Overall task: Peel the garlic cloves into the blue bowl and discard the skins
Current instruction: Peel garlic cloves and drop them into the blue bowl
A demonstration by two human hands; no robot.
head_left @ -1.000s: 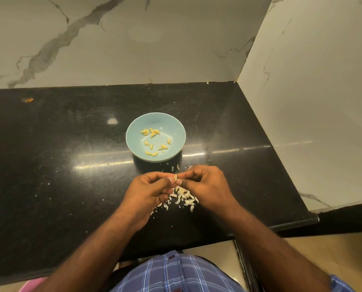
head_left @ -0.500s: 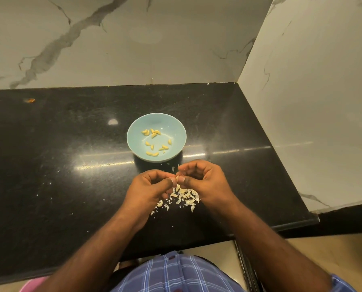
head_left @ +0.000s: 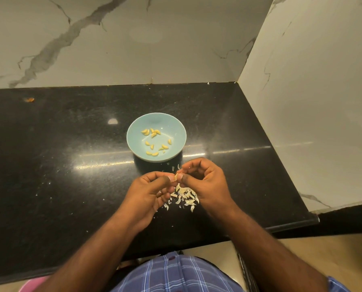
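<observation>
1. Seen from the head camera, a person's two hands meet over a black worktop [head_left: 49, 165], just in front of a blue bowl [head_left: 177, 131].
2. The left hand [head_left: 148, 192] has its fingers curled in, thumb and forefinger pinching one small garlic clove [head_left: 176, 176].
3. The right hand [head_left: 205, 182] is also curled, its thumb tip pressed against the same clove from the other side; its other fingers arch loosely and hold nothing else that shows.
4. The clove sits between the two thumb tips, above a heap of pale skins [head_left: 185, 196] on the worktop, near the bowl's front edge.
5. Only a pale sliver of the clove shows. Its long axis seems to run roughly upright, tilted a little away from the person, but which end is the tip cannot be told.
6. The bowl already holds about a dozen peeled cloves [head_left: 154, 142], lying scattered and pointing every way.
7. To do this step well, I judge the left hand should hold the clove steady while the right thumbnail catches the skin at one end and strips it along the length.
8. Working over the heap keeps the skins together for discarding and out of the bowl.
</observation>
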